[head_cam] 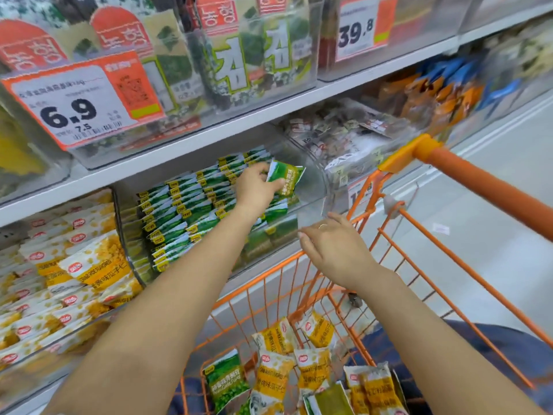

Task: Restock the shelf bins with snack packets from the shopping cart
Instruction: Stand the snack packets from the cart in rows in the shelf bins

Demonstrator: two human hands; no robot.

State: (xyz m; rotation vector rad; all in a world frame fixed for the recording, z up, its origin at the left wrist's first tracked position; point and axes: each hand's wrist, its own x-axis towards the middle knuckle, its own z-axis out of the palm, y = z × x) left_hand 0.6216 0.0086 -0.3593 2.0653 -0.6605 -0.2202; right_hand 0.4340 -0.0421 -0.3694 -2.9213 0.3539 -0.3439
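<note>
1. The orange shopping cart beside the shelf holds yellow and green snack packets
2. The clear bin holds rows of green packets
3. Your right hand hovers over the cart, fingers relaxed, holding nothing
4. Your left hand pinches a green packet above that bin

We can make out a few numbers here. The price tag on the top-left clear bin says 6.9 in big digits, with a smaller 7.5 under it; the small print above is too fuzzy for us. Another price tag further right reads 39.8. The seaweed packs carry big Korean lettering. Chinese print on the cart's green packet isn't legible to us.
</note>
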